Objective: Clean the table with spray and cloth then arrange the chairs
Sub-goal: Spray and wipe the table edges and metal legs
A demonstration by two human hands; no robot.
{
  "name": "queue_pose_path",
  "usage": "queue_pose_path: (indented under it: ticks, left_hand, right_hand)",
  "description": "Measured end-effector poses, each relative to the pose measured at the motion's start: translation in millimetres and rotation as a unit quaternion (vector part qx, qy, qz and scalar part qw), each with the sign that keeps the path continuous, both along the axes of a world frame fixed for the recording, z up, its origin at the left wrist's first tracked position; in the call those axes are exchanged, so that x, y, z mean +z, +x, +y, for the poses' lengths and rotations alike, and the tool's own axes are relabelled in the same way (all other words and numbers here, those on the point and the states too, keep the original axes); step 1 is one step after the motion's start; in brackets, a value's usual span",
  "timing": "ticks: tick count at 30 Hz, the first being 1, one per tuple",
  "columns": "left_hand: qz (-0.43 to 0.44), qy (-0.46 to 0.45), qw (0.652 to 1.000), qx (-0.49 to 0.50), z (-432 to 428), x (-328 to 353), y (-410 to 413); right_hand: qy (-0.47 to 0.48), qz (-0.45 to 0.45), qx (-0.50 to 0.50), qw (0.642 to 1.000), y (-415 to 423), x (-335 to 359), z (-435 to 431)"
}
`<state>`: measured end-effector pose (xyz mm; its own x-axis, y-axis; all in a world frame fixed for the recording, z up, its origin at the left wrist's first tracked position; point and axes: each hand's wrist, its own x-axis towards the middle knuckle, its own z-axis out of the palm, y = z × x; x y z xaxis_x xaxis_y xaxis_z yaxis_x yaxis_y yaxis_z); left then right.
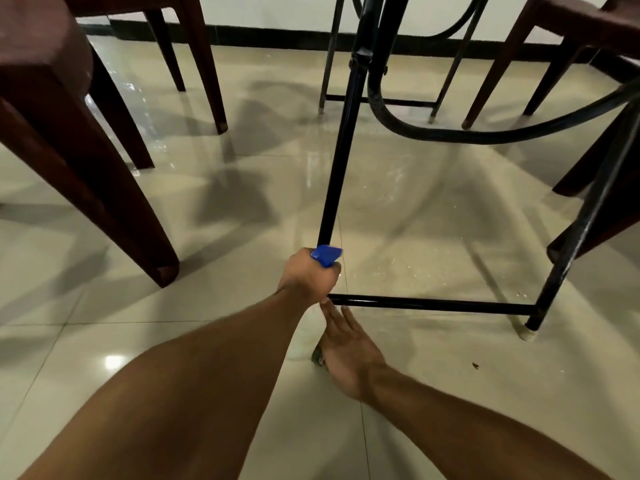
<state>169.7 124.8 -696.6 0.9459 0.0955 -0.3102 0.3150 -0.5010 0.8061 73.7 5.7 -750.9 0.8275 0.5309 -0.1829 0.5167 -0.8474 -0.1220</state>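
I am looking under the table at floor level. My left hand [307, 277] grips a spray bottle; only its blue head [327, 255] shows above my fist, beside the foot of the table's black metal leg [337, 168]. My right hand [348, 353] lies just below, fingers straight and pointing at the low black crossbar [433, 304]. A small dark grey thing [317, 358] peeks out from under that palm; what it is I cannot tell. The bottle's body is hidden by my hand.
A dark brown wooden chair [69, 133] stands close on the left, another chair [585, 26] at the right. The table's other legs [581, 230] and curved black braces [485, 135] cross the right side. The floor is glossy beige tile [214, 209], with a crumb [475, 365] on it.
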Motion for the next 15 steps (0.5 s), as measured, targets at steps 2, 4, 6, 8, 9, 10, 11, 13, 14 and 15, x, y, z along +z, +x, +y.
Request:
queue_pose_path:
  ticks: [2,4,6,8,9,10,11,13,14,15]
  left_hand:
    - [0.018,-0.011,1.000,-0.020,-9,0,-2]
    - [0.031,-0.011,0.998,-0.058,-21,0,-4]
    - [0.039,-0.007,0.995,-0.094,-35,1,-7]
    - [0.039,-0.016,0.992,-0.120,-57,2,-9]
    - [0.032,-0.019,0.990,-0.139,-74,2,-9]
    - [0.025,-0.020,0.988,-0.154,-89,3,-9]
    - [0.018,-0.022,0.985,-0.170,-103,2,-9]
    - [0.004,-0.037,0.981,-0.191,-140,-1,-14]
    - [0.000,-0.034,0.979,-0.201,-160,-4,-18]
    - [0.000,-0.028,0.979,-0.204,-178,-8,-22]
  right_hand:
    - [0.027,0.028,0.001,0.999,-4,16,-28]
    - [0.112,0.140,-0.086,0.980,-8,34,-76]
    - [0.188,0.229,-0.234,0.926,-11,50,-129]
    - [0.269,0.229,-0.410,0.841,-19,55,-191]
    - [0.332,0.231,-0.496,0.768,-29,54,-225]
    - [0.417,0.242,-0.561,0.673,-35,52,-250]
    - [0.511,0.261,-0.588,0.570,-40,49,-271]
    - [0.638,0.299,-0.579,0.411,-46,44,-308]
    - [0.672,0.293,-0.579,0.358,-44,35,-326]
    - [0.695,0.269,-0.579,0.331,-42,30,-336]
